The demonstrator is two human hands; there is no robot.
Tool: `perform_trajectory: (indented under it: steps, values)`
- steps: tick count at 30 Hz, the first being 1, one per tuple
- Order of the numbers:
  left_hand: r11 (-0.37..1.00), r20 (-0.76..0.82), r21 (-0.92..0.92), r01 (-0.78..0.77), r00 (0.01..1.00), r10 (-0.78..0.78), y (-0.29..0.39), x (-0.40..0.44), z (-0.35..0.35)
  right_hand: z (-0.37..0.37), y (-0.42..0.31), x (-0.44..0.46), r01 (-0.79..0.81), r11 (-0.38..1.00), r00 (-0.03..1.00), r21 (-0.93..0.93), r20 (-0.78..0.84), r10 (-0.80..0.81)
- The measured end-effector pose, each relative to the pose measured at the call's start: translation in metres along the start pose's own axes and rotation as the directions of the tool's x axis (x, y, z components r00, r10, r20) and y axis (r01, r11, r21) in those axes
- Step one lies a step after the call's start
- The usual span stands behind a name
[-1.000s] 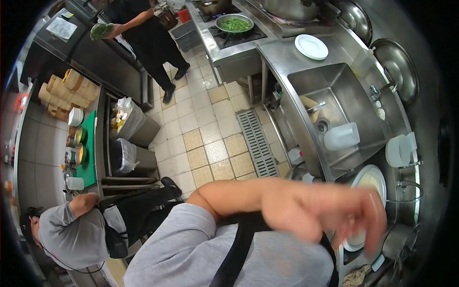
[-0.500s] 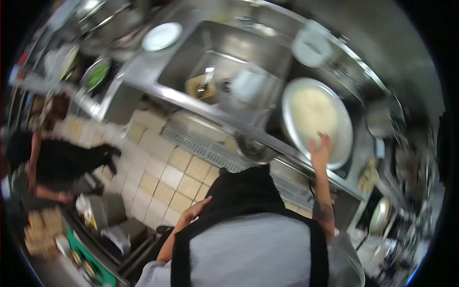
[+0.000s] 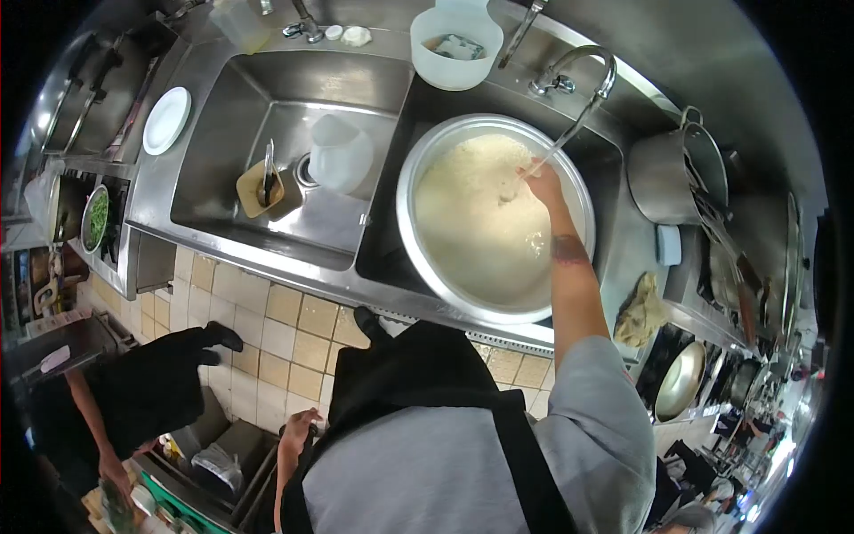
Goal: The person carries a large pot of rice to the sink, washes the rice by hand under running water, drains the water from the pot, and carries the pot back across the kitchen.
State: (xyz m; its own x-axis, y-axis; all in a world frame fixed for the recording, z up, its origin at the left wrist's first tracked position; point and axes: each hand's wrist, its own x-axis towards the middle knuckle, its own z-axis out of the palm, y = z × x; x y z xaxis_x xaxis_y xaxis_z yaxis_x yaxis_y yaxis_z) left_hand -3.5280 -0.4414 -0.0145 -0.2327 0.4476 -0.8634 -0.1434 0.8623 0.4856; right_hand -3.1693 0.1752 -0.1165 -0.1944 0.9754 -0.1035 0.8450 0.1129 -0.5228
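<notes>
Right hand [image 3: 546,189] outstretched, left hand [image 3: 298,429] low

No text, label, brand, number or sign can be read on anything, left or right, near or far.

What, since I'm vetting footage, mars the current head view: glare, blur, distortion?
Head view: wide-angle distortion bows the counter, corners are black; glare streaks the left sink; lights at lower right burn out; the basin and right hand look fairly sharp.
</notes>
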Motion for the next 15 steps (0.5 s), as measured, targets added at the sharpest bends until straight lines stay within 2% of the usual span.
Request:
perform_trajectory:
  steps: [1, 2, 3, 4, 5, 6, 7, 8, 9, 11, 12, 13, 14, 15]
  values:
    - [0.951, -0.194, 0.149, 0.27, 0.951, -0.24, 0.02, -0.006, 0.008, 0.013, 0.007, 0.018, 0.063, 0.994, 0.998, 0.094, 0.0, -0.063]
    - [0.947, -0.206, 0.145, 0.287, 0.945, -0.254, 0.018, -0.006, 0.012, 0.026, 0.014, 0.032, 0.061, 0.993, 0.998, 0.105, 0.017, -0.063]
    - [0.951, -0.33, 0.272, 0.147, 0.943, -0.051, 0.008, -0.005, 0.012, 0.036, 0.007, 0.04, -0.014, 1.0, 0.992, 0.013, 0.127, 0.012]
    - [0.91, -0.411, 0.414, 0.024, 0.897, 0.163, 0.005, -0.007, 0.015, 0.043, -0.001, 0.042, -0.079, 0.993, 0.969, -0.089, 0.228, 0.098]
    - [0.895, -0.443, 0.444, 0.044, 0.879, 0.176, 0.018, -0.008, 0.02, 0.048, -0.009, 0.04, -0.085, 0.993, 0.965, -0.088, 0.242, 0.104]
    - [0.927, -0.5, 0.374, 0.04, 0.85, 0.165, -0.005, 0.005, 0.013, 0.052, -0.019, 0.036, -0.057, 0.993, 0.954, -0.107, 0.287, 0.086]
    - [0.881, -0.518, 0.471, 0.033, 0.819, 0.247, 0.027, 0.001, 0.025, 0.058, -0.025, 0.03, -0.028, 0.992, 0.941, -0.124, 0.331, 0.068]
    - [0.863, -0.524, 0.49, -0.12, 0.751, 0.402, 0.054, 0.002, 0.037, 0.064, -0.028, 0.022, -0.03, 0.992, 0.937, -0.124, 0.341, 0.071]
    - [0.842, -0.512, 0.506, -0.188, 0.72, 0.468, 0.073, 0.01, 0.041, 0.07, -0.03, 0.015, 0.037, 0.989, 0.914, -0.146, 0.405, 0.026]
    - [0.812, -0.541, 0.541, -0.218, 0.65, 0.534, 0.155, 0.009, 0.071, 0.076, -0.031, -0.004, 0.177, 0.975, 0.845, -0.133, 0.528, -0.081]
    - [0.727, -0.512, 0.625, -0.285, 0.554, 0.657, 0.187, 0.013, 0.085, 0.076, -0.033, -0.02, 0.246, 0.964, 0.798, -0.097, 0.585, -0.144]
    - [0.683, -0.449, 0.66, -0.313, 0.565, 0.692, 0.226, 0.012, 0.096, 0.06, -0.052, -0.041, 0.283, 0.94, 0.784, -0.189, 0.61, -0.114]
    - [0.612, -0.398, 0.705, -0.36, 0.514, 0.76, 0.251, 0.019, 0.105, 0.037, -0.072, -0.064, 0.319, 0.906, 0.771, -0.277, 0.633, -0.078]
    - [0.595, -0.38, 0.707, -0.382, 0.504, 0.775, 0.274, 0.025, 0.116, 0.027, -0.077, -0.084, 0.368, 0.895, 0.765, -0.251, 0.629, -0.138]
